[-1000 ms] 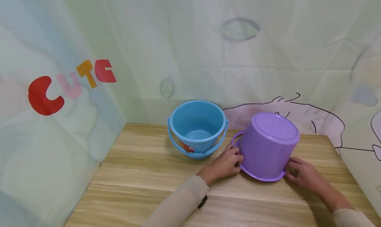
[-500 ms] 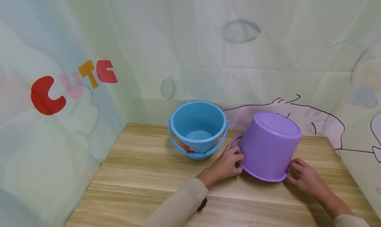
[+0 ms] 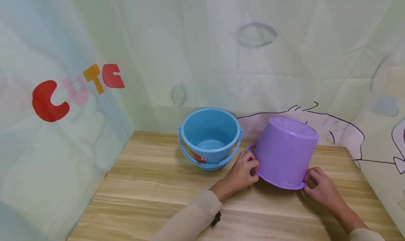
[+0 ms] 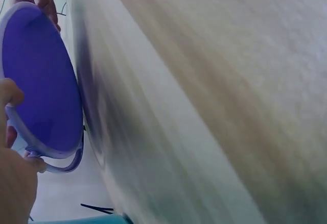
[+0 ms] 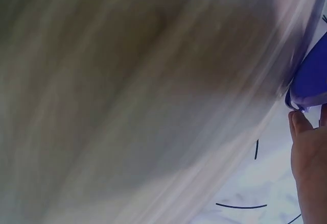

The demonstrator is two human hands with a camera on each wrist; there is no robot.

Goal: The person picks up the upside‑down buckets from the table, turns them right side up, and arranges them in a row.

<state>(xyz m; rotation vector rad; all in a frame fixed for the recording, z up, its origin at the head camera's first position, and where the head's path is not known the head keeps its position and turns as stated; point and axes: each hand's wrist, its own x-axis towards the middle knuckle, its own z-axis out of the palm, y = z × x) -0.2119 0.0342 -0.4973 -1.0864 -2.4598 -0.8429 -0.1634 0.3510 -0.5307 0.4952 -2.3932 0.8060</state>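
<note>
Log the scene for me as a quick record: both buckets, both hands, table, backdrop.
purple bucket: upside down, tilted, near side raised; far-side contact with the table hidden
left hand: grips the bucket's rim at the left, near the handle
right hand: grips the same rim at the right
blue bucket: upright, left of the purple one, nothing visible inside
table: wood-grain top
backdrop: printed, reads CUTE

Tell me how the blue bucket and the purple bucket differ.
The blue bucket stands upright; the purple bucket is tilted bottom-up. The left hand and right hand hold the purple bucket; neither holds the blue bucket. Both are round and narrower at the base.
</note>
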